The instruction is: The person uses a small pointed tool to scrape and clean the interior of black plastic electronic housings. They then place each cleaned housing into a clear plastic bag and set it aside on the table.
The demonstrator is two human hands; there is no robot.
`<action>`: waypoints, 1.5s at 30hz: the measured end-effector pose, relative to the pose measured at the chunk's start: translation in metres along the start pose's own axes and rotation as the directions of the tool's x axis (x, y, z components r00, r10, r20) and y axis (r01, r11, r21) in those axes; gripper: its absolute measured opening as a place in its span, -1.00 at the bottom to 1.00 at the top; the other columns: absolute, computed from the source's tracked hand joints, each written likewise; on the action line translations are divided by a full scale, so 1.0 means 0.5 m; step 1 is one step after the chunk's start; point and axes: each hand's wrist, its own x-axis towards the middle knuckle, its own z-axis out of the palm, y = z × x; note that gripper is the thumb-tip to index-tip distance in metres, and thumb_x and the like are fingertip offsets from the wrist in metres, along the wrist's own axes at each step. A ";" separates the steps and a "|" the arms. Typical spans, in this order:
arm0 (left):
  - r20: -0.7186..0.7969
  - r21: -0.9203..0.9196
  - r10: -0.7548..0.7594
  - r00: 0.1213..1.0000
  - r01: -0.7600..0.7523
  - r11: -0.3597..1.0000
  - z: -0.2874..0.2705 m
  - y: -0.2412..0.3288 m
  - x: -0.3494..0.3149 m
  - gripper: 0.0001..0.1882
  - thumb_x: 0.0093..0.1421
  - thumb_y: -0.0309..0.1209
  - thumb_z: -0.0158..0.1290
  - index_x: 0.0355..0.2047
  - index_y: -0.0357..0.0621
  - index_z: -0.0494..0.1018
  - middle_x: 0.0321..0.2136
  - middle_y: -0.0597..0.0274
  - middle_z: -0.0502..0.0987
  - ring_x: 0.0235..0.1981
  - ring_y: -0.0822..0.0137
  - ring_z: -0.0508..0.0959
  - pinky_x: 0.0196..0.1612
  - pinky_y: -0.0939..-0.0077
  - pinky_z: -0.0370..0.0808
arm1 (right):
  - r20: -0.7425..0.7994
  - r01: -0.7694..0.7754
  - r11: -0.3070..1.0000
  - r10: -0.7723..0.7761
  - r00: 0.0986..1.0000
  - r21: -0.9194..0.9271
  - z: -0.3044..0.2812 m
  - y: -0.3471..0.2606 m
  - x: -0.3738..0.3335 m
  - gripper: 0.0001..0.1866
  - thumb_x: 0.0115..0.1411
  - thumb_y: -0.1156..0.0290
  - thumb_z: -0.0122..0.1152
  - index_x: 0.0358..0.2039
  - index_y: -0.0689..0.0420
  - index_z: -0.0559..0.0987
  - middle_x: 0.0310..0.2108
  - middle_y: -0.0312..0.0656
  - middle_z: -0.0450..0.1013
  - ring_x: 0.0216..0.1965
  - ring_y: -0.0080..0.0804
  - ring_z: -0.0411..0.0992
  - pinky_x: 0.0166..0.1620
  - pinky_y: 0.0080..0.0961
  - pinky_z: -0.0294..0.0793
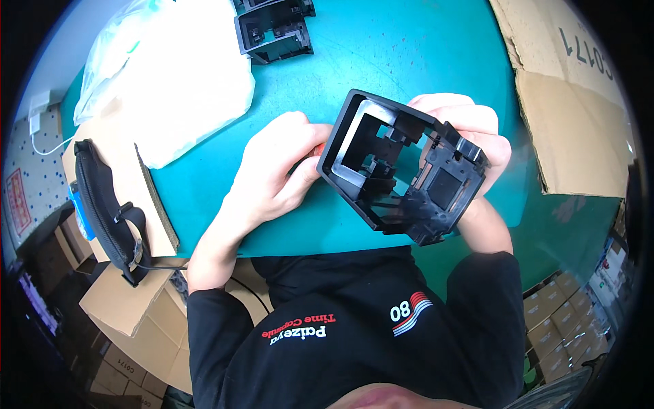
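Note:
A black plastic housing (441, 187), a hollow angular frame with clips and cut-outs, is held tilted above the green table, its open side facing up. My right hand (470, 126) wraps round its far right side, the fingers curled and partly hidden behind it. At the housing's left wall is my left hand (276, 167), thumb and forefinger pinched together. Between them shows a small orange-red thing (319, 149), mostly covered by the fingers and the housing edge; its kind is hidden. Whether it touches the housing, I cannot tell.
More black plastic housings (276, 34) stand at the table's far edge. A white plastic bag (177, 82) lies at the far left, with a black padded strap (102, 204) beside it. Cardboard (572, 129) borders the right. An open carton (139, 300) sits below left.

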 end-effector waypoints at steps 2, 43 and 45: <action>-0.013 0.003 0.015 1.000 -0.015 1.000 0.001 0.001 0.001 -0.77 0.19 -0.38 0.08 -0.18 -0.22 0.51 -0.51 0.11 0.33 -0.45 0.10 0.39 -0.36 0.28 0.37 | 0.030 -0.001 1.000 0.001 1.000 -0.003 -0.004 0.001 -0.001 -0.74 0.07 0.53 0.35 -0.24 0.31 0.52 -0.28 0.10 0.61 -0.25 -0.01 0.61 -0.15 -0.19 0.64; -0.049 -0.079 -0.048 0.998 0.044 0.996 0.018 -0.005 -0.012 -0.74 0.30 -0.36 0.05 -0.08 -0.25 0.49 -0.46 0.08 0.37 -0.43 0.10 0.43 -0.31 0.31 0.40 | 0.081 -0.012 0.999 0.016 0.997 -0.042 -0.003 0.002 -0.009 -0.65 0.08 0.50 0.40 -0.12 0.22 0.52 -0.22 0.05 0.58 -0.26 -0.06 0.60 -0.21 -0.23 0.64; -0.051 -0.088 -0.046 0.998 0.041 0.995 0.018 -0.004 -0.011 -0.75 0.31 -0.36 0.05 -0.08 -0.25 0.48 -0.46 0.08 0.37 -0.43 0.10 0.43 -0.32 0.31 0.40 | 0.076 -0.014 0.999 0.017 0.997 -0.043 -0.002 0.003 -0.010 -0.65 0.08 0.50 0.40 -0.12 0.22 0.52 -0.22 0.05 0.58 -0.25 -0.07 0.60 -0.21 -0.23 0.64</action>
